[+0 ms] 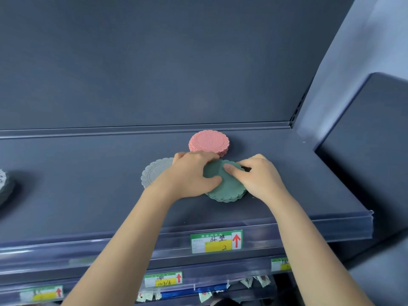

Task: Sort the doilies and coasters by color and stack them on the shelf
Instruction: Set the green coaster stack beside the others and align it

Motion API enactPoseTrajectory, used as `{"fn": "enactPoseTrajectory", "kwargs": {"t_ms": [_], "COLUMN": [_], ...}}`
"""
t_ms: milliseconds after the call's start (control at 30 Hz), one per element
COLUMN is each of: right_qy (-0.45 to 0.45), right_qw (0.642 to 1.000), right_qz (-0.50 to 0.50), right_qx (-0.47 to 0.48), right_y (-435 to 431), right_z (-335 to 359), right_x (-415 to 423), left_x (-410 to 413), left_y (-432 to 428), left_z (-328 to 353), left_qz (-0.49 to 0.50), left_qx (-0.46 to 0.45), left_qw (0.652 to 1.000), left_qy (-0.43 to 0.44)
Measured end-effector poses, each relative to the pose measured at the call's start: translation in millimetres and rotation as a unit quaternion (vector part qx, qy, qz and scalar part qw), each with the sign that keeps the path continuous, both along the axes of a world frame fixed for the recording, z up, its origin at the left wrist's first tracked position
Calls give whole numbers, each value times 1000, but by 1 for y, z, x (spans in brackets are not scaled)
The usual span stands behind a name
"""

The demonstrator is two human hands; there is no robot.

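1. Head view: the left hand (194, 173) grips the left edge of the top green coaster (215, 173); the right hand (258, 175) pinches its right edge.
2. It lies on the green stack (229, 193), toward the front edge of the shelf (88, 184).
3. The pink stack (209, 143) sits just behind, and the grey doily (152, 175) just to the left.

left hand (194, 174), right hand (261, 181), both curled

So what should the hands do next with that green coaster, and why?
Probably lower the green coaster flat and line it up on the green pile. The left hand and the right hand both pinch it, and it sits skewed toward the pile's upper left. The pink pile and the grey doily lie apart, so green belongs here.
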State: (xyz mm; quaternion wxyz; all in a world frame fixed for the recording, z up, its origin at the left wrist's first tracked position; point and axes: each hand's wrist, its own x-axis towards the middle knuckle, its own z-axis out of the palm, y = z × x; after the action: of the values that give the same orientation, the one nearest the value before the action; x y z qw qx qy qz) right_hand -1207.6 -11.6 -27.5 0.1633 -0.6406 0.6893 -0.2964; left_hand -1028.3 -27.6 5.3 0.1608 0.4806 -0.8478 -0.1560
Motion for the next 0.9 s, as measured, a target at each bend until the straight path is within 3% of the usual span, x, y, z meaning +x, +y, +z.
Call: {"fn": "enactPoseTrajectory", "kwargs": {"t_ms": [100, 267, 500, 700, 900], "right_qy": [7, -10, -23, -37, -95], "right_qw": [1000, 1000, 998, 997, 994], "right_qz": [8, 13, 32, 58, 55], "right_qx": [-10, -12, 42, 23, 9], "right_y": [-1, 3, 0, -1, 2], "right_z": [-1, 6, 17, 6, 4], "right_x": [0, 6, 9, 10, 7], "left_x": [4, -7, -15, -11, -13], "left_y": [2, 13, 1, 6, 7], "left_z": [1, 4, 4, 12, 23], "left_qz": [4, -12, 13, 29, 42], "left_qx": [-16, 0, 58, 68, 153], "left_qw": [1000, 995, 996, 995, 981], "left_qy": [1, -99, -67, -71, -109]}}
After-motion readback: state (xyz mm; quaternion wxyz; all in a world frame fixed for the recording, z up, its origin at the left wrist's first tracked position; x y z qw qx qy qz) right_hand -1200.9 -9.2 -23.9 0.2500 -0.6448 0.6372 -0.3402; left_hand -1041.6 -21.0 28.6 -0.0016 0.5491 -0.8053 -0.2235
